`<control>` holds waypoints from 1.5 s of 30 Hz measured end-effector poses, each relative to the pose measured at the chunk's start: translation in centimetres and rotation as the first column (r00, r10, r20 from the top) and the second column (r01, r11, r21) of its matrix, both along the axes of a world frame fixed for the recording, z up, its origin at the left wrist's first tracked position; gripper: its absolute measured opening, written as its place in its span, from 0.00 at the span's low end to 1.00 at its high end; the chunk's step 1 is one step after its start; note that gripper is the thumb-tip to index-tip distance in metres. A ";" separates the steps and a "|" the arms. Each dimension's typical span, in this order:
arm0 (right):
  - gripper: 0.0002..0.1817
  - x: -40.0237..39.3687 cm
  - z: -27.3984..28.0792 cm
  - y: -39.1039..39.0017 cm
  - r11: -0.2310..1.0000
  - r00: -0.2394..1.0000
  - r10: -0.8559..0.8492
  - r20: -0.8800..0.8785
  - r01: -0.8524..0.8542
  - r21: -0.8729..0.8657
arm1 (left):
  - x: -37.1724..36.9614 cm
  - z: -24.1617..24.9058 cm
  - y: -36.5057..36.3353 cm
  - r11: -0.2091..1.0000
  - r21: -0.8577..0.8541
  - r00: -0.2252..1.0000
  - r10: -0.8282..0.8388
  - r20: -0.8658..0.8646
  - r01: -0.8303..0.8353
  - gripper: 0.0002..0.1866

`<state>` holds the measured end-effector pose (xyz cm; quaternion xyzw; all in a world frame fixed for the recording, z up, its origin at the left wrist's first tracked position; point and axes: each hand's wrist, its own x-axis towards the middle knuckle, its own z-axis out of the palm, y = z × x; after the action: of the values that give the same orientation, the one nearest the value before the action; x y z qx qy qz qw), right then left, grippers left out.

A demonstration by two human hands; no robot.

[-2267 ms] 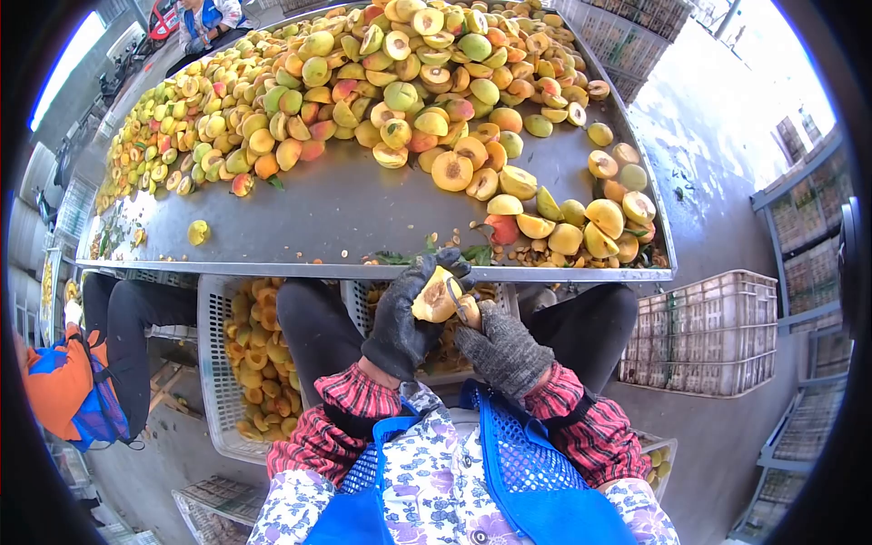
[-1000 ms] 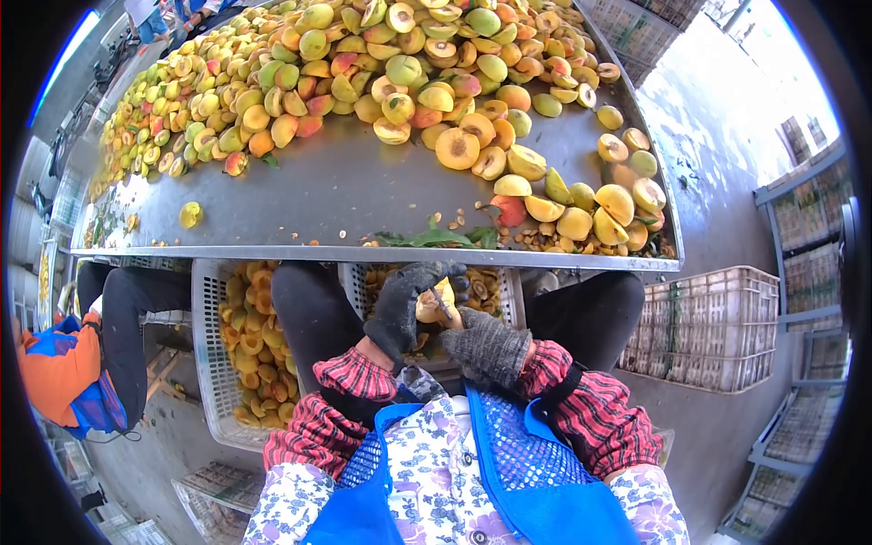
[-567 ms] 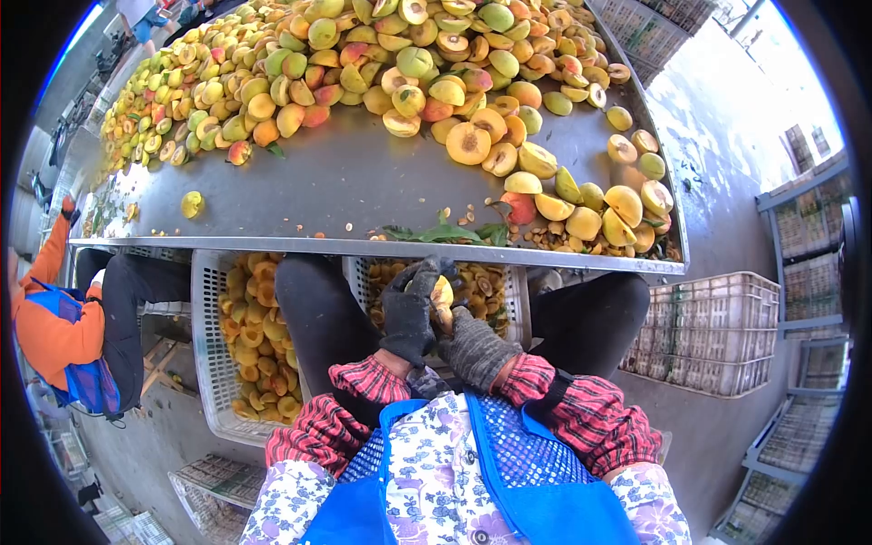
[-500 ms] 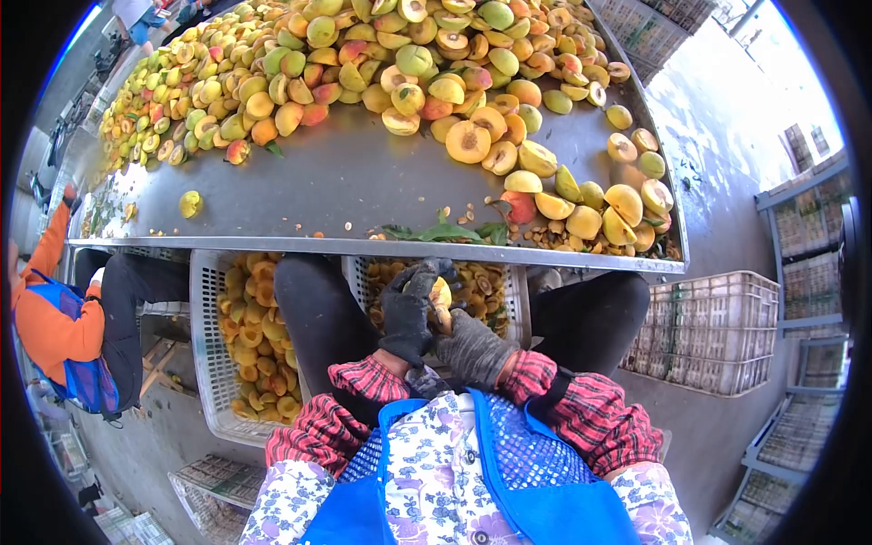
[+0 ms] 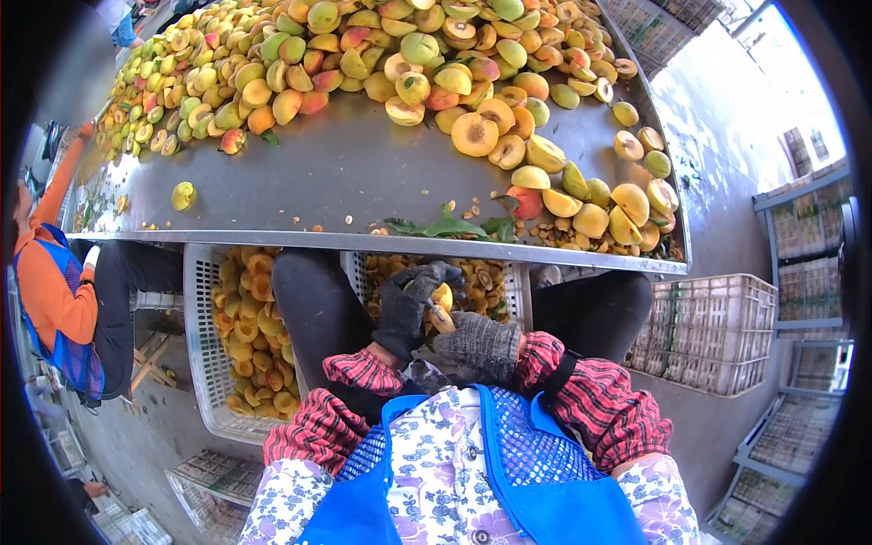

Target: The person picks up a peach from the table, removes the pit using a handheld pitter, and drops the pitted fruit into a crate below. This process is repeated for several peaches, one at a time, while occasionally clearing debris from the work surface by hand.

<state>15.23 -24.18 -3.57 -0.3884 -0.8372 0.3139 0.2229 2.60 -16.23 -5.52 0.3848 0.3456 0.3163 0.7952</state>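
Note:
My left hand (image 5: 406, 304), in a dark, worn glove, is closed around a yellow peach half (image 5: 442, 295) in front of my lap. My right hand (image 5: 477, 347), in a grey knit glove, is curled close beside it with its fingers closed; what they hold is hidden. A tan, narrow piece shows between the two hands, too small to name. Below the hands, between my knees, is a white crate (image 5: 518, 300) with peach halves (image 5: 486, 282) in it.
A metal table (image 5: 318, 191) bears a large heap of halved peaches (image 5: 363, 64), leaves and loose pits. Another white crate (image 5: 195, 336) of peach halves stands at my left. A stacked crate (image 5: 704, 331) is at right. A person in an orange sleeve (image 5: 68, 309) sits at left.
My view has shifted slightly. My hands stay together at the peach half, the right one turned a little flatter. The person at left has stretched an arm up to the table's edge.

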 end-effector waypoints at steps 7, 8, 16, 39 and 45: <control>0.16 -0.1 -0.6 -0.3 1.000 0.992 -0.016 -0.125 0.017 0.004 | 0.0 -0.3 0.1 0.960 0.276 0.996 -0.026 -0.082 0.048 0.11; 0.16 0.1 0.0 -0.2 1.000 0.993 -0.016 -0.120 0.015 -0.004 | 0.0 -0.4 0.1 0.987 0.152 0.998 -0.036 -0.046 0.043 0.12; 0.10 0.9 -0.7 -1.3 0.961 0.947 -0.098 -0.306 0.010 -0.275 | 0.5 1.9 -0.7 0.916 0.398 0.983 0.024 -0.182 0.051 0.14; 0.11 1.8 4.2 -3.1 0.218 0.455 -0.838 -0.302 -0.227 -0.949 | -4.4 3.8 1.6 0.995 0.098 0.997 0.011 -0.074 -0.004 0.17; 0.11 3.0 0.9 -3.7 0.302 0.560 -0.782 -0.272 -0.040 -0.952 | -15.2 7.0 6.8 0.794 0.597 0.734 0.470 -0.490 -0.111 0.10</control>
<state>18.24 -27.92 -2.67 -0.4903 -0.2374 0.7575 0.3599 -12.57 -9.43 1.52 0.6083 0.5422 0.3811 0.4367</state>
